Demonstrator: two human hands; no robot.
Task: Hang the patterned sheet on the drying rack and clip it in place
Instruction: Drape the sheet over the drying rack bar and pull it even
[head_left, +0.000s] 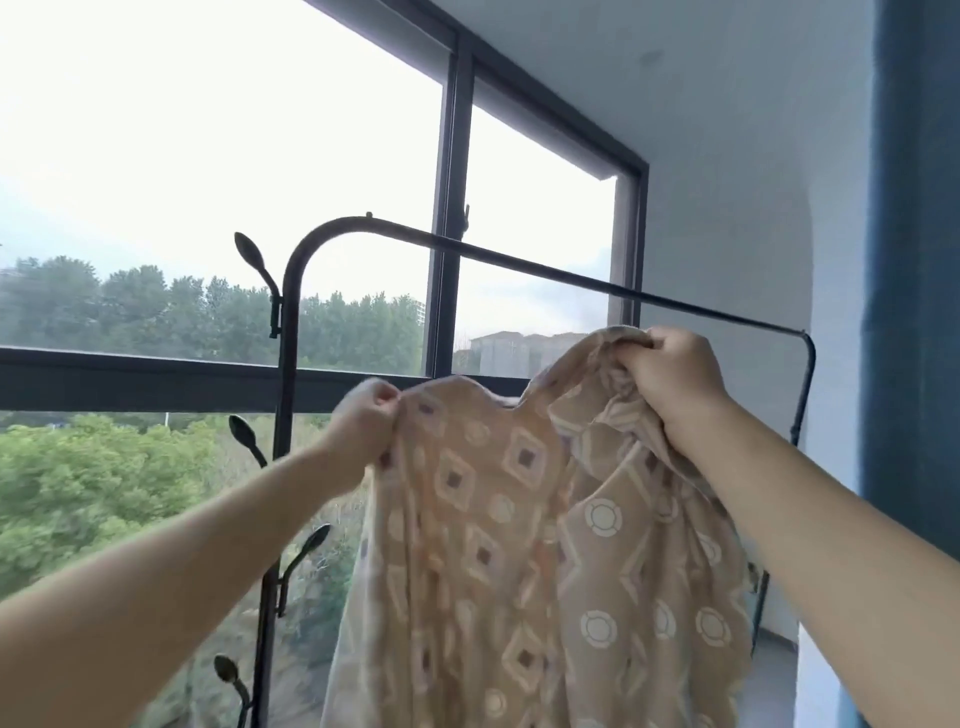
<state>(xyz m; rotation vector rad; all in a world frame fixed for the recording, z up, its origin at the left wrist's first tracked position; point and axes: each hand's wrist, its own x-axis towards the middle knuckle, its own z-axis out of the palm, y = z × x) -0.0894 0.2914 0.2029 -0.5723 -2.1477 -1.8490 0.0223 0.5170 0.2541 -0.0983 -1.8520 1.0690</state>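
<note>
The patterned sheet (519, 545) hangs bunched in mid-air, just below the top bar of the drying rack (571, 276). The left grip (363, 422) pinches its upper edge; the right grip (670, 375), higher, is clenched round a gathered fold near the rack's right corner.

A large window with a dark frame (451, 208) fills the left and middle, bright overcast sky behind its panes. Through the glass stand green trees (104, 467) and, further off, pale buildings (519, 347). Right of the window is a white wall (727, 234), with a blue curtain (917, 260) hanging along the right edge.
</note>
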